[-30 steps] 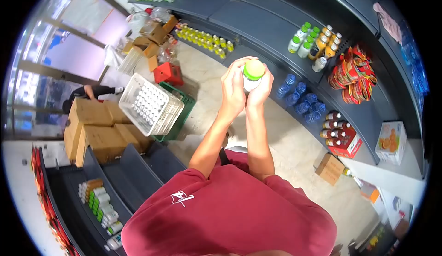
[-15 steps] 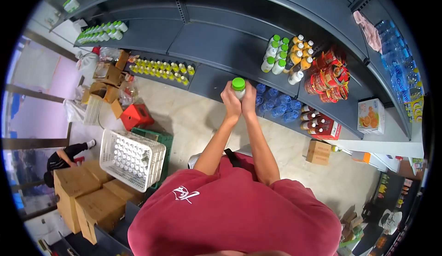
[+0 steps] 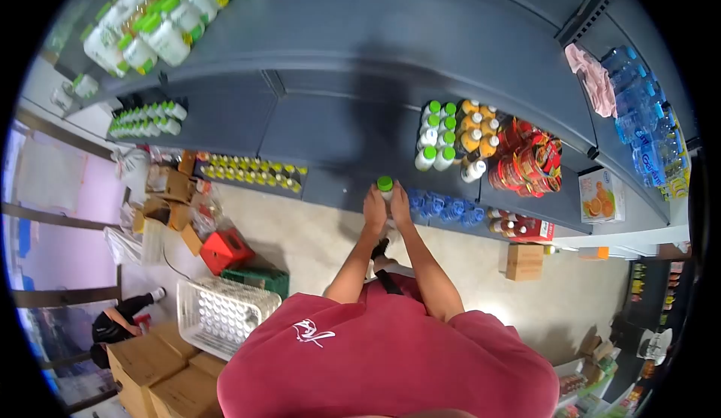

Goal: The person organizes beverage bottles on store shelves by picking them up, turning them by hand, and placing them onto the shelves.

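Between my two hands, in front of the lower shelf edge, I hold an upright bottle with a green cap [image 3: 385, 183]. My left hand [image 3: 374, 208] wraps its left side and my right hand [image 3: 399, 206] its right side, so most of its body is hidden. Beyond them, on the middle shelf [image 3: 330, 136], stands a block of white bottles with green caps [image 3: 435, 134]. Orange drink bottles [image 3: 478, 126] stand right beside it. Packs of blue-capped water bottles [image 3: 451, 208] sit low, just right of my hands.
Red instant-noodle tubs [image 3: 529, 164] and an orange-printed carton [image 3: 601, 196] stand at right. Yellow-capped bottles [image 3: 255, 174] line the low shelf at left. A white crate of bottles [image 3: 225, 316], a red stool [image 3: 227, 250] and cardboard boxes [image 3: 150, 358] stand on the floor. A person [image 3: 116, 324] crouches far left.
My view has shifted, showing more of the upper shelf. My hands and the green-capped bottle appear lower and smaller, still together.
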A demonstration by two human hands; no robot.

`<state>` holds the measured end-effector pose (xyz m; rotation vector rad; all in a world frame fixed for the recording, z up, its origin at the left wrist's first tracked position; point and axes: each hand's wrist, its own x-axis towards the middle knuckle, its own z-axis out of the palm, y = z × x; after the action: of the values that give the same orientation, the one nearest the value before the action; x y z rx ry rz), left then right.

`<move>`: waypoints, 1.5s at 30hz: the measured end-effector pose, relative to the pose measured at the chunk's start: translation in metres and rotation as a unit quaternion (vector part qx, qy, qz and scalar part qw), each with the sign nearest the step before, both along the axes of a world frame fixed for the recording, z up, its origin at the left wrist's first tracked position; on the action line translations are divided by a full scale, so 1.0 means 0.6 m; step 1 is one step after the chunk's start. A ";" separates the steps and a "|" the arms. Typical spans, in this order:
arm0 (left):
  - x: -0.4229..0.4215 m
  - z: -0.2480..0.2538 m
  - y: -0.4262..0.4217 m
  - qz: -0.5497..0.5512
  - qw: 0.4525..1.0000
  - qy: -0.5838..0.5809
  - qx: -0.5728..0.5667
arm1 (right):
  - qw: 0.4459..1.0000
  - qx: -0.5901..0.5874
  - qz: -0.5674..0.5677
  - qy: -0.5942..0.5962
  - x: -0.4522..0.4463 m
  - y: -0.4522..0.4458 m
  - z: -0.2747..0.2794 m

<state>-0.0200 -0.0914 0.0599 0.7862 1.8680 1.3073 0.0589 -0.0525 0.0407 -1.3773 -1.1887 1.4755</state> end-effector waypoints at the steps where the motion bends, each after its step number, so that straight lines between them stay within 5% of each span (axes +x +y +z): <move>1: -0.004 -0.002 0.025 0.000 0.999 0.041 -0.023 | 1.000 0.006 -0.009 -0.012 -0.004 0.031 -0.001; 6: -0.033 -0.036 0.134 -0.139 0.920 0.367 -0.001 | 0.997 0.041 -0.040 -0.042 -0.027 0.116 0.045; 10: -0.017 0.018 0.195 -0.161 0.952 0.215 -0.149 | 0.998 0.037 -0.014 -0.058 -0.023 0.184 0.000; 13: -0.018 -0.003 0.228 -0.163 0.952 0.180 -0.188 | 0.962 0.163 0.055 -0.212 -0.002 0.212 -0.060; 15: -0.018 -0.036 0.239 -0.175 0.942 0.207 -0.196 | 0.996 0.012 0.027 -0.089 0.009 0.211 -0.033; 16: -0.012 -0.022 0.241 -0.189 0.937 0.227 -0.189 | 0.998 -0.062 0.011 -0.025 0.014 0.214 -0.029; 21: -0.014 -0.032 0.264 -0.183 0.933 0.279 -0.137 | 0.974 0.068 0.046 -0.212 -0.004 0.233 -0.088; 22: -0.013 -0.049 0.262 -0.174 0.904 0.384 -0.067 | 0.962 0.094 0.049 -0.251 -0.003 0.240 -0.086; 26: -0.008 -0.073 0.280 -0.117 0.960 0.227 -0.111 | 0.982 -0.058 0.030 -0.178 0.001 0.245 -0.070; 29: -0.012 -0.085 0.286 -0.077 0.980 0.167 -0.080 | 0.968 0.055 0.044 -0.240 -0.001 0.252 -0.128; 32: -0.019 -0.083 0.287 -0.063 0.989 0.111 -0.071 | 0.930 0.053 0.153 -0.330 0.006 0.258 -0.066; 35: -0.022 -0.073 0.288 -0.077 0.989 0.110 -0.054 | 0.965 0.046 0.061 -0.250 -0.009 0.272 -0.133; 37: -0.027 -0.051 0.291 -0.056 0.996 0.010 -0.064 | 0.972 0.048 0.015 -0.230 -0.013 0.261 -0.099; 45: -0.029 -0.054 0.285 -0.058 0.982 0.160 -0.076 | 0.970 -0.150 -0.040 -0.187 -0.019 0.280 -0.106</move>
<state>-0.0375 0.0795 0.0276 1.0559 2.1076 0.9962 0.0475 0.1154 -0.0231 -1.9539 -1.1474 1.4177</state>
